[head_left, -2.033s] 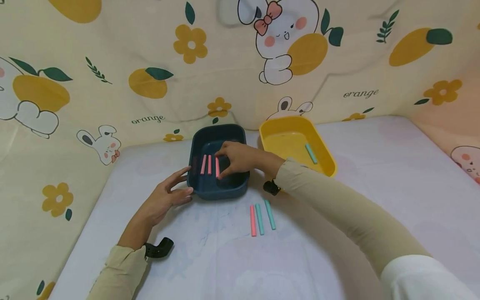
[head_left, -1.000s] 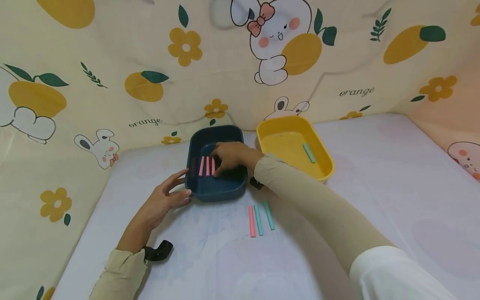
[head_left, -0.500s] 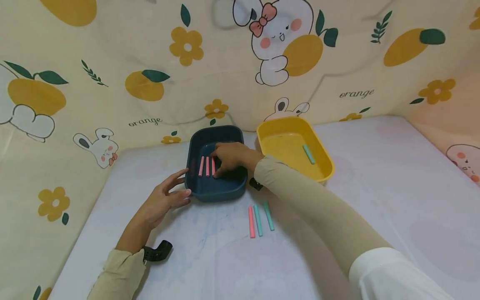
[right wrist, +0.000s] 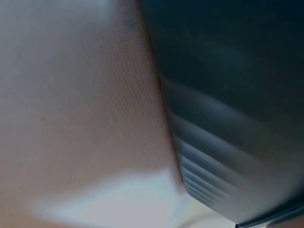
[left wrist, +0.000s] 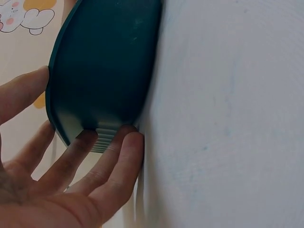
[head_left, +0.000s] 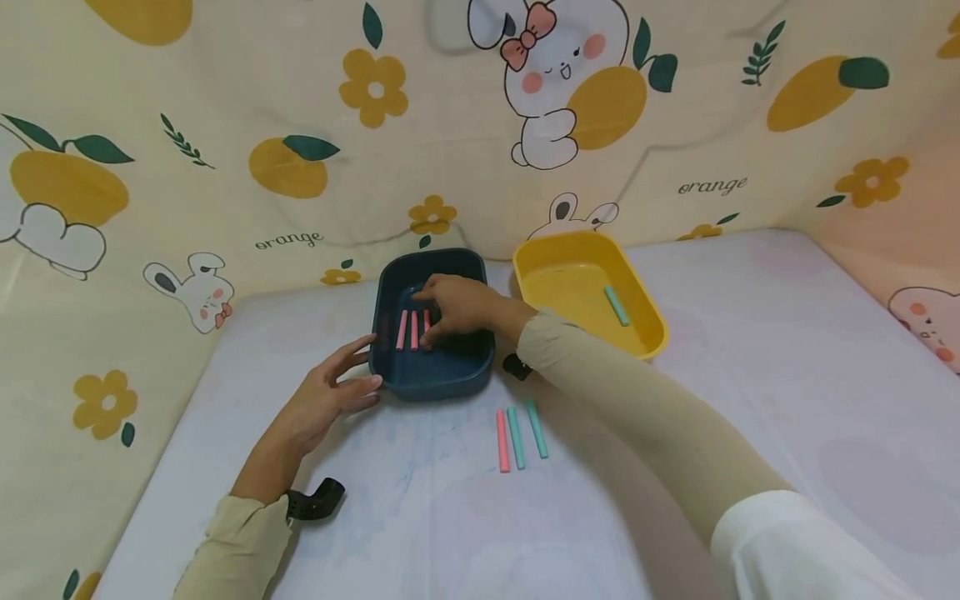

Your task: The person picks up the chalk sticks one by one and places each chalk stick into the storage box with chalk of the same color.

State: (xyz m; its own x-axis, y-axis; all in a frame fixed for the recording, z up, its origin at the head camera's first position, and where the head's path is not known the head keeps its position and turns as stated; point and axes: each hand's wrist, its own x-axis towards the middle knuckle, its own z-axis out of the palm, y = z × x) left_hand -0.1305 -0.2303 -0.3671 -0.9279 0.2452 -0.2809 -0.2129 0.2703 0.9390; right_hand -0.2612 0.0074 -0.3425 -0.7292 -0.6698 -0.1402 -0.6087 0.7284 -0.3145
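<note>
Grip of right hand (head_left: 465, 304): released, the index finger is stretched out and the thumb stands apart from it, inside the blue box (head_left: 435, 389).
Third pink stick (head_left: 427, 319): it lies on the floor of the blue box, its near end close to this thumb; whether the thumb touches it, one cannot tell.
Other pink sticks in the box: the left pink stick (head_left: 402, 330) and the middle pink stick (head_left: 414, 331) lie to the left of the third one, in one row, with small gaps between.
Grip of left hand (head_left: 330, 396): not clenched, the fingers are spread and the fingertips rest on the outside of the blue box, at its left side and near left corner.
Left wrist view: these fingertips touch the rim and the ribbed outer wall.
Right wrist view: dark ribbed wall of the blue box is very near and blurred; the fingers cannot be made out.
Sticks on the table (head_left: 420, 525): one loose pink stick (head_left: 502, 442) lies beside a green stick (head_left: 516, 437), and a second green stick (head_left: 537, 429) is a little to the right.
Yellow box (head_left: 558, 292): it stands to the right of the blue box and contains a short green stick (head_left: 617, 306).
Wrists: black band (head_left: 318, 500) on the left one; another black piece (head_left: 517, 367) shows under the right one.
Sleeves: beige sleeves (head_left: 637, 408) cover both forearms.
Behind: printed cloth (head_left: 457, 167) with rabbits, oranges and flowers.
</note>
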